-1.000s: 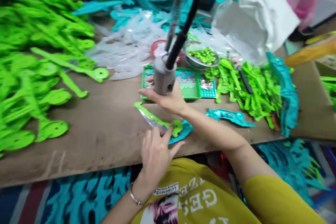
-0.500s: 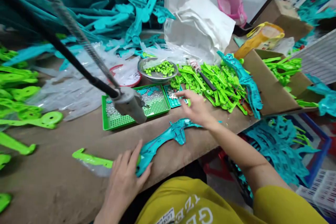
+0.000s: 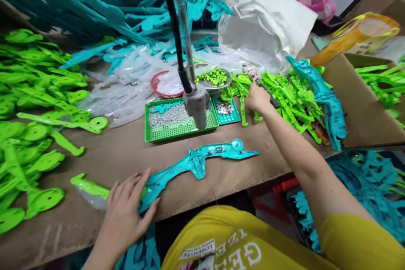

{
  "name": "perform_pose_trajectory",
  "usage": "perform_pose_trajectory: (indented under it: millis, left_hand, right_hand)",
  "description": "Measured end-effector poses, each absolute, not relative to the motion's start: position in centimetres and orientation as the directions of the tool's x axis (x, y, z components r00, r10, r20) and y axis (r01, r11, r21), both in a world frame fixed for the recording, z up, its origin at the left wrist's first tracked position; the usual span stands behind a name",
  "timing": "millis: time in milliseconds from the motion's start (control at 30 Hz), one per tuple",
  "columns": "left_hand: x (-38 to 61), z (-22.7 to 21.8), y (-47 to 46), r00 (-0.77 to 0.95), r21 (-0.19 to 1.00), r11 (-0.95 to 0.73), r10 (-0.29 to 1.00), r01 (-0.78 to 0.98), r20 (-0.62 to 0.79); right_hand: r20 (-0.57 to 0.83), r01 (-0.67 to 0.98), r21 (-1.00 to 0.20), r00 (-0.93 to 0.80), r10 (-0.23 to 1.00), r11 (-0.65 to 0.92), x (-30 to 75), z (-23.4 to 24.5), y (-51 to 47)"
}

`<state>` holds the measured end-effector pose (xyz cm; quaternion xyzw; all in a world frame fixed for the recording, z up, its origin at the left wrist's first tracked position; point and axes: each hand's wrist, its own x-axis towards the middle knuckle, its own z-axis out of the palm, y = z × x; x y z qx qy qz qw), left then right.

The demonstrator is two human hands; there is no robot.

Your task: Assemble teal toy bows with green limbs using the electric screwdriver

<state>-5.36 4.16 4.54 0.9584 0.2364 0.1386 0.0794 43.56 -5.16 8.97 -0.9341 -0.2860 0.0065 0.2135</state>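
A long teal plastic shell [image 3: 177, 168] lies on the bench, with thin wires and a small round cup near its right end. My left hand [image 3: 128, 200] is closed around its left end, fingers on the far side and thumb on the near side. A lime-green plastic piece [image 3: 91, 187] with a clear part under it sticks out to the left of that hand. My right hand [image 3: 257, 98] is at the left edge of a pile of lime-green plastic parts [image 3: 294, 97], beside a black-handled tool [image 3: 268, 95]. Its fingertips point down among the parts and are mostly hidden.
A grey screwdriver head [image 3: 198, 107] hangs over a green tray [image 3: 182, 135] of screws. Beside it are a small teal tray [image 3: 232, 117] of metal bits, a metal bowl [image 3: 221, 88] and a red basket [image 3: 155, 81]. Cardboard box [image 3: 363, 109] right; green parts [image 3: 31, 135] left.
My right hand has moved from above the small teal tray to the green pile. My left hand stays on the shell's left end. The camera view has turned.
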Motion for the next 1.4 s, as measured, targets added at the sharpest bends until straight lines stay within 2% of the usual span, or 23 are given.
perform_pose_trajectory:
  millis: [67,200,267,300,400,533,667,800,967,1067,1267,1400]
  left_hand:
    - [-4.5,5.1,3.4,0.839,0.227,-0.864,0.496,0.450,0.224]
    - [-1.2,5.2,1.1,0.847,0.284,-0.861,0.485,0.421,0.217]
    - [0.4,4.8,0.1,0.853,0.296,-0.860,0.482,0.416,0.201]
    - [0.9,4.5,-0.2,0.852,0.297,-0.858,0.485,0.419,0.199]
    - [1.7,3.7,-0.3,0.842,0.265,-0.863,0.489,0.429,0.230]
    - [0.6,2.9,0.9,0.831,0.168,-0.883,0.469,0.438,0.300]
    - [-1.8,2.5,2.7,0.820,0.123,-0.886,0.461,0.447,0.340]
    - [-4.2,2.5,4.3,0.810,0.138,-0.874,0.484,0.466,0.331]
    - [-5.5,2.6,5.3,0.814,0.156,-0.870,0.493,0.468,0.307]
    - [-5.5,2.6,5.4,0.820,0.160,-0.872,0.489,0.462,0.297]
    - [-5.7,2.4,5.5,0.811,0.191,-0.855,0.517,0.482,0.272]
    - [-5.9,2.4,5.6,0.803,0.220,-0.843,0.536,0.491,0.260]
  right_hand:
    - [0.105,0.521,-0.432,0.840,0.533,-0.736,43.5,9.7,-6.6]
    - [0.105,0.513,-0.702,0.761,0.640,-0.494,40.5,9.5,-10.9]
    - [0.073,0.399,-0.861,0.712,0.698,-0.316,37.7,8.2,-13.0]
    - [0.048,0.334,-0.903,0.702,0.710,-0.269,36.2,7.4,-13.9]
    - [-0.061,0.178,-0.952,0.684,0.727,-0.248,32.6,5.0,-15.7]
    - [-0.146,0.176,-0.922,0.668,0.730,-0.345,30.2,3.3,-16.8]
    - [-0.148,0.310,-0.843,0.652,0.744,-0.439,28.3,3.4,-17.5]
    - [-0.101,0.455,-0.745,0.646,0.757,-0.487,26.3,4.0,-17.8]
    - [-0.138,0.317,-0.821,0.698,0.702,-0.476,24.8,4.5,-17.1]
    - [-0.144,0.302,-0.811,0.727,0.672,-0.500,24.5,4.7,-16.1]
    - [-0.120,0.473,-0.597,0.746,0.655,-0.648,23.6,4.9,-14.7]
    - [-0.140,0.597,-0.431,0.697,0.704,-0.677,23.5,5.6,-14.4]
